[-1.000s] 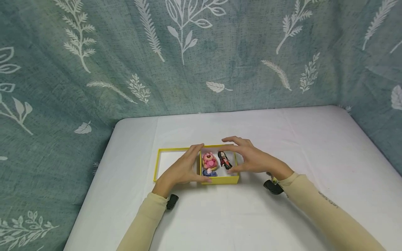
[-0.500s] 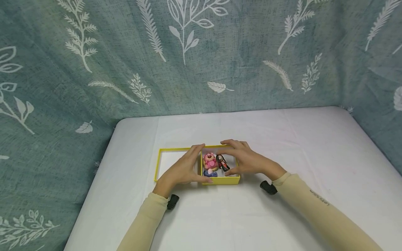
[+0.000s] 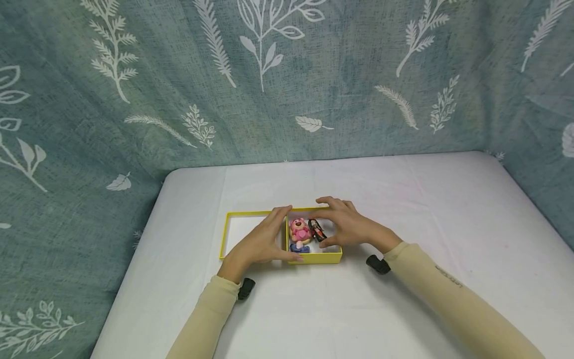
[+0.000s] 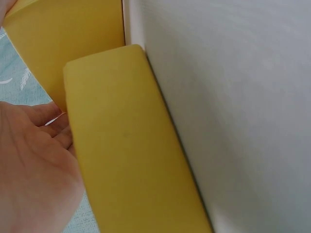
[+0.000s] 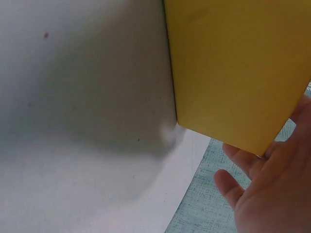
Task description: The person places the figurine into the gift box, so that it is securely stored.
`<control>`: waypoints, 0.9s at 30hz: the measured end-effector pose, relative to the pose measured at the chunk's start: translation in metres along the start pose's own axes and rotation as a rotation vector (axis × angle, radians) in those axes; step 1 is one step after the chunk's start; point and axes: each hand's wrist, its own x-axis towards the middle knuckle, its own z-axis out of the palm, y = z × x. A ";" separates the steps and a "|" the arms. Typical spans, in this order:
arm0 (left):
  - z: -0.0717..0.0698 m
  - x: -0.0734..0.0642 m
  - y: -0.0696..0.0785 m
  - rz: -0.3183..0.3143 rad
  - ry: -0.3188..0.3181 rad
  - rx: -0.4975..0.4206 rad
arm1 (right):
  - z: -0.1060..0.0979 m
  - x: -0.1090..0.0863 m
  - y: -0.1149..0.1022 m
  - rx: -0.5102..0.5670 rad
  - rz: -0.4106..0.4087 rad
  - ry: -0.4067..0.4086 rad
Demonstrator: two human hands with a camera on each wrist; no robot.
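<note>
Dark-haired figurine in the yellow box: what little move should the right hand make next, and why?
Perhaps ease the right hand up and away, releasing any pinch: the dark-haired figurine is inside the yellow box, beside the pink bear, between that hand's thumb and fingers, while the left hand holds the box's left end.

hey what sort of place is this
Perhaps a tabletop filming corner: a white-covered table, leaf-patterned blue-green cloth hung behind it, and a yellow box holding toy figures.
</note>
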 end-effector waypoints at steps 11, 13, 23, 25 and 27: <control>0.000 0.000 0.000 -0.003 -0.002 0.002 | -0.001 0.002 0.000 0.047 0.084 -0.056; 0.000 0.000 -0.001 0.001 -0.001 -0.002 | -0.001 0.003 0.000 0.048 0.091 -0.054; 0.000 0.000 -0.001 0.000 0.003 0.002 | 0.000 0.007 -0.001 0.028 0.162 -0.069; 0.001 0.000 -0.001 0.000 0.002 0.001 | 0.000 0.007 -0.002 -0.002 0.171 -0.077; 0.001 0.000 -0.001 -0.002 0.002 -0.003 | -0.001 0.007 -0.002 -0.023 0.183 -0.087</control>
